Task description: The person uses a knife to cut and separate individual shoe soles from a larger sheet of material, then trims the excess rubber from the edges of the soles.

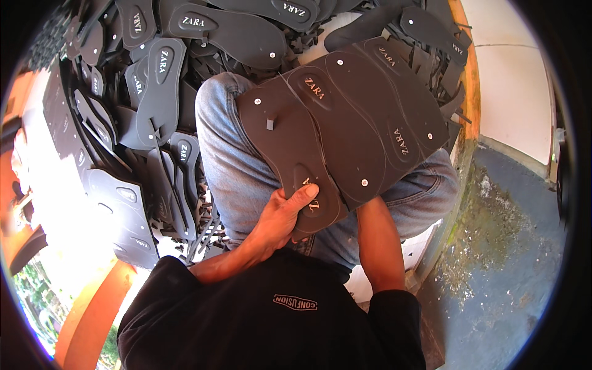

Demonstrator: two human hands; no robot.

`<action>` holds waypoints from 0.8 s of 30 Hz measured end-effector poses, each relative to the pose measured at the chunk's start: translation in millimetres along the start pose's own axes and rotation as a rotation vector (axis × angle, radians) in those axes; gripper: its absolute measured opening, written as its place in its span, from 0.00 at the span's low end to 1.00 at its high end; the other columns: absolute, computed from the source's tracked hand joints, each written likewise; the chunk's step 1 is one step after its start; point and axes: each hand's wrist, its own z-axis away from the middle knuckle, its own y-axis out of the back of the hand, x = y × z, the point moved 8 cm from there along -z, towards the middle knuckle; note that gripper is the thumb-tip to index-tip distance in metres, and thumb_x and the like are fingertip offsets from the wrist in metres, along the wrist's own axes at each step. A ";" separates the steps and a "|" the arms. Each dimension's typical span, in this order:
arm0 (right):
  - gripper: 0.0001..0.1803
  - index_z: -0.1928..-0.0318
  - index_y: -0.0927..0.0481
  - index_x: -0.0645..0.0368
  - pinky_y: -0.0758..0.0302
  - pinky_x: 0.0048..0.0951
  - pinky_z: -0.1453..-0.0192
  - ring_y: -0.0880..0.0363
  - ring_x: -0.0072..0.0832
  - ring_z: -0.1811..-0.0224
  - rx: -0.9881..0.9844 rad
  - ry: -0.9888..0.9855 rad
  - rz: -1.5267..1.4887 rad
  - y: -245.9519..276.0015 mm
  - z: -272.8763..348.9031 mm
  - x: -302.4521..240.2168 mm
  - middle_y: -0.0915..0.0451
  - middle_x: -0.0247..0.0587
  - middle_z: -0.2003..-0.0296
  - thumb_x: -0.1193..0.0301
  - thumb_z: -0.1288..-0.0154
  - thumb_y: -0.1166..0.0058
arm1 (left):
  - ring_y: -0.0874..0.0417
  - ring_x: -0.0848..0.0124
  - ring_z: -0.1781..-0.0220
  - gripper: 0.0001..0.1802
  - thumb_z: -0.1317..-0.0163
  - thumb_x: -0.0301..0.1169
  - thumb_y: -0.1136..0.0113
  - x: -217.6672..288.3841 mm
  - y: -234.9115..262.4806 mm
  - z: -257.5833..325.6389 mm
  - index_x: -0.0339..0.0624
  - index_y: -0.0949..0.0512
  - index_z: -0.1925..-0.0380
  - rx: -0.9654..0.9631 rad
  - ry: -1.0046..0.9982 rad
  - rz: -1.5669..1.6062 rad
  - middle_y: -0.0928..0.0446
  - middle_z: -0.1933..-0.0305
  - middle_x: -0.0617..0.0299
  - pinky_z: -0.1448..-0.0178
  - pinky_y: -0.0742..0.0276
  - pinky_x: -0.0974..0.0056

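A dark foam sheet with sandal-sole outlines, raised oval pads and small white dots lies tilted over my lap. Along its left side, a sole-shaped piece is parted from the rest by a narrow gap. My left hand grips the near end of this piece, thumb pressed on its oval pad and fingers curled underneath. A small tab stands up from the piece's surface. My right forearm reaches under the sheet's near edge, which hides the right hand and its fingers.
Loose dark soles and foam offcuts are heaped ahead and to the left. More outlined foam sheets lie at the left in bright sunlight. An orange edge borders the heap on the right, with a stained grey floor beyond.
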 end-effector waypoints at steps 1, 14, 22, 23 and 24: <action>0.18 0.54 0.24 0.62 0.28 0.29 0.53 0.23 0.29 0.56 -0.005 -0.002 0.003 0.2 -1.6 -1.9 0.22 0.39 0.58 0.62 0.39 0.46 | 0.27 0.79 0.86 0.19 0.38 0.44 0.42 0.4 0.7 0.7 0.38 0.26 0.60 -0.001 -0.002 -0.004 0.22 0.74 0.62 0.90 0.37 0.75; 0.19 0.53 0.25 0.62 0.28 0.28 0.52 0.24 0.27 0.55 -0.464 -0.617 -0.519 -113.7 -46.8 -34.3 0.23 0.39 0.57 0.62 0.38 0.46 | 0.21 0.77 0.64 0.17 0.41 0.38 0.37 9.9 69.9 59.4 0.34 0.21 0.59 -0.126 -0.132 -0.226 0.20 0.65 0.62 0.60 0.25 0.70; 0.10 0.68 0.24 0.62 0.39 0.17 0.72 0.36 0.11 0.75 -0.074 -0.303 -0.757 -55.5 56.5 -61.1 0.31 0.23 0.78 0.68 0.37 0.43 | 0.24 0.73 0.52 0.30 0.36 0.48 0.46 34.4 69.2 51.2 0.28 0.29 0.49 -0.268 -0.271 -0.597 0.23 0.53 0.56 0.48 0.28 0.67; 0.09 0.70 0.24 0.61 0.40 0.18 0.73 0.37 0.10 0.76 -0.106 -0.282 -0.703 -46.9 62.5 -63.8 0.32 0.22 0.79 0.69 0.38 0.43 | 0.25 0.71 0.49 0.32 0.34 0.50 0.51 55.3 65.8 40.8 0.28 0.32 0.46 -0.243 -0.407 -0.592 0.25 0.50 0.54 0.46 0.28 0.66; 0.10 0.71 0.25 0.61 0.41 0.18 0.75 0.38 0.10 0.77 -0.114 -0.263 -0.633 -38.3 67.7 -66.4 0.32 0.21 0.80 0.68 0.38 0.43 | 0.24 0.70 0.51 0.31 0.33 0.50 0.54 69.5 69.0 23.9 0.29 0.31 0.47 -0.096 -0.391 -0.431 0.25 0.51 0.54 0.47 0.27 0.65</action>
